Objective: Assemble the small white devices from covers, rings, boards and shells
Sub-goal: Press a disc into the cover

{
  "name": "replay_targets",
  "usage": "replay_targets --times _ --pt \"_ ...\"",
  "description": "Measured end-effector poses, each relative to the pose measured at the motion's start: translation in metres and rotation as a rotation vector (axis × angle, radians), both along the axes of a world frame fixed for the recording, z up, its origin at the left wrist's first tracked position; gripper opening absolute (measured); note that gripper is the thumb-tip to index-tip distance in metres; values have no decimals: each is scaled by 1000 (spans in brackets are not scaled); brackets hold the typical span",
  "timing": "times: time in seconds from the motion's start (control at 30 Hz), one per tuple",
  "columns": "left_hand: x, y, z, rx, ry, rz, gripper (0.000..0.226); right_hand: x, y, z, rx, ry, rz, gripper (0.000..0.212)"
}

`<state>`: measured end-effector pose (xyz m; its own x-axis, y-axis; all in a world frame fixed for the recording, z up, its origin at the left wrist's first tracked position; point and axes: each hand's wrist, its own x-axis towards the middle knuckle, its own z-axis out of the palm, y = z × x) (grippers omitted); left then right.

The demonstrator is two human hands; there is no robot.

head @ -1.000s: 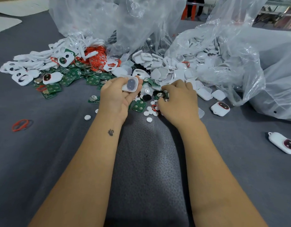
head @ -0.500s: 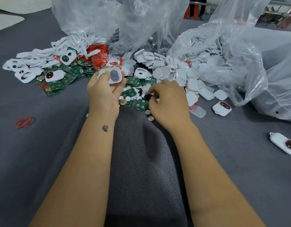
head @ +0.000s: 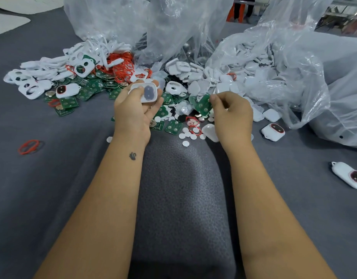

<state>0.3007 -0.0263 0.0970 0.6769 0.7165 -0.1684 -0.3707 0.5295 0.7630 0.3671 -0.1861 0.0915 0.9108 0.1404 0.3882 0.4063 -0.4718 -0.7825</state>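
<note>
**White plastic parts and green boards on grey felt: bench contents**

Grey felt table covering is seen across the whole frame, with parts heaped along its upper half.

- Left hand: held palm up at centre frame; a white shell with a dark oval window is gripped between the thumb and the curled fingers.
- Right hand: held just right of centre; a green board is pinched at its edge between thumb and forefinger, tilted, raised above the loose parts.
- Loose green boards: scattered at upper left and below the hands.
- Red rings: piled at upper centre-left; one further red ring lies apart at the left edge.
- White covers: heaped at upper left.
- White shells: spilled from a clear plastic bag at upper right.
- Small white discs: strewn between the wrists.
- Assembled devices: one near the bag's lower edge, another at the right edge, a third among the boards at left.
</note>
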Motion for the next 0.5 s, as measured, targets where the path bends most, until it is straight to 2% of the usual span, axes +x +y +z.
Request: replay_targets --times 0.07,0.13,0.23,0.3,0.4,0.5 --pt "0 0 1 -2 -11 12 14 -1 0 3 113 55 -9 20" --pt "0 2 2 6 -28 38 14 1 0 2 81 52 -27 14" --pt "-7 14 2 12 -49 118 18 0 3 -2 -176 -8 -43 47" --pt "-15 30 2 -7 -69 208 21 -9 11 -1 -261 -98 -36 54" --pt "-29 59 3 -13 -51 396 20 -23 34 1 -334 -239 92 43" --pt "-40 82 5 11 -4 510 20 -35 64 0 -437 -298 300 34"
